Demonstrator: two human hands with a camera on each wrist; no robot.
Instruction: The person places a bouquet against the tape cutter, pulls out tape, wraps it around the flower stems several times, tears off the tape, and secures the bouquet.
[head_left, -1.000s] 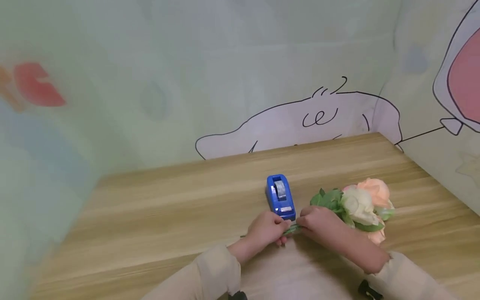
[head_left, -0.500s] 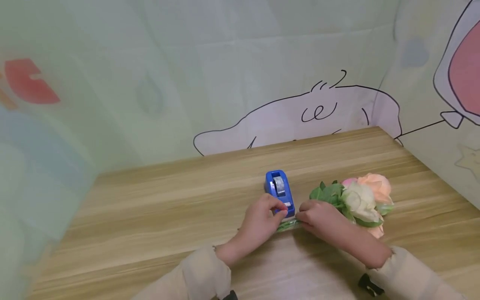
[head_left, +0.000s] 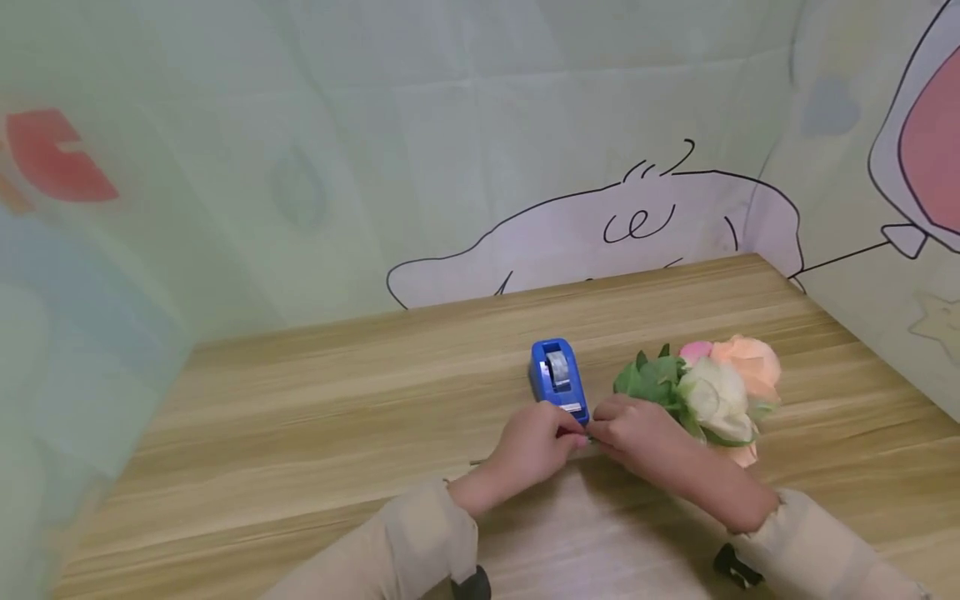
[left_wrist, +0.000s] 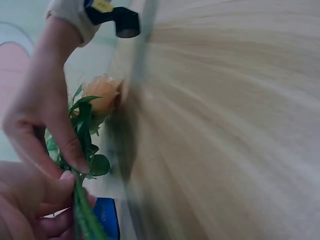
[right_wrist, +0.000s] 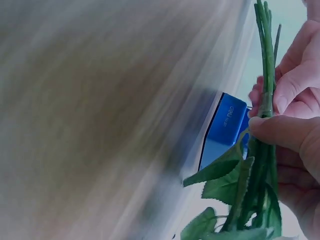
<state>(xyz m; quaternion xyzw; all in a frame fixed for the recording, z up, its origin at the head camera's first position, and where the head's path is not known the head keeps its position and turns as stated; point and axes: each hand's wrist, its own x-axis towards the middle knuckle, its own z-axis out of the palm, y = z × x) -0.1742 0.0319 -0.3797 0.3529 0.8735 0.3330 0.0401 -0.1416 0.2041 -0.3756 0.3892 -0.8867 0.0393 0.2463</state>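
A bunch of flowers with peach, white and pink blooms lies to the right in the head view, its stems pointing left. My right hand grips the green stems just below the leaves. Close against it, my left hand pinches the stems between thumb and fingers. In the right wrist view, a clear band of tape wraps the stems between both thumbs. A blue tape dispenser stands directly behind the hands, with its roll facing up.
The wood-grain table meets a printed cloth backdrop at the back and on the right. A black strap end hangs under the right sleeve, and another dark piece is at the left cuff.
My left hand rose from the stems toward the dispenser's front, then came down onto the stems beside my right hand. The blooms have shifted slightly up and left; the right hand keeps its grip.
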